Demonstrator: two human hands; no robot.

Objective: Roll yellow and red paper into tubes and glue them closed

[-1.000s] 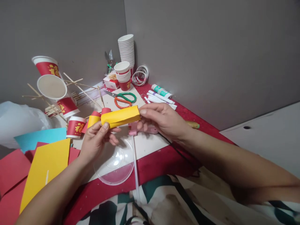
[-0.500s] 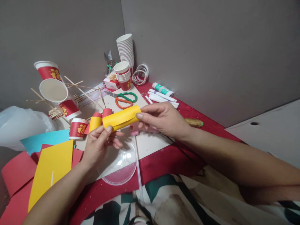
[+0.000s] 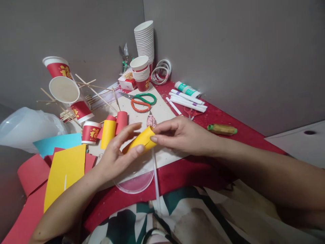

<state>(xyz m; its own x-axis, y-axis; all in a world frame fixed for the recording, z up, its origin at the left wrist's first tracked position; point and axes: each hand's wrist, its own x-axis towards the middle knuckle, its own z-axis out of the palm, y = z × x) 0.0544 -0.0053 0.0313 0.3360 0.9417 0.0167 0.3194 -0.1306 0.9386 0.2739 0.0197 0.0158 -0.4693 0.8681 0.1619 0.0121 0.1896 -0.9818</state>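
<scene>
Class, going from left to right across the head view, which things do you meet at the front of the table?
Plastic bag → yellow paper sheet → left hand → yellow paper roll → right hand → gold spool.

L-hand grip (image 3: pixel 118 156): thumb + fingers round yellow rolled-paper tube (image 3: pixel 142 140), tilted | R-hand grip (image 3: pixel 181 135): pinches tube's upper end | below: clear round plastic lid (image 3: pixel 137 181) on red-covered worktop (image 3: pixel 193 169) | behind: yellow paper roll (image 3: pixel 108 134) + red paper roll (image 3: pixel 122 121) upright, touching; green/orange-handled scissors (image 3: pixel 141 101) flat.
</scene>
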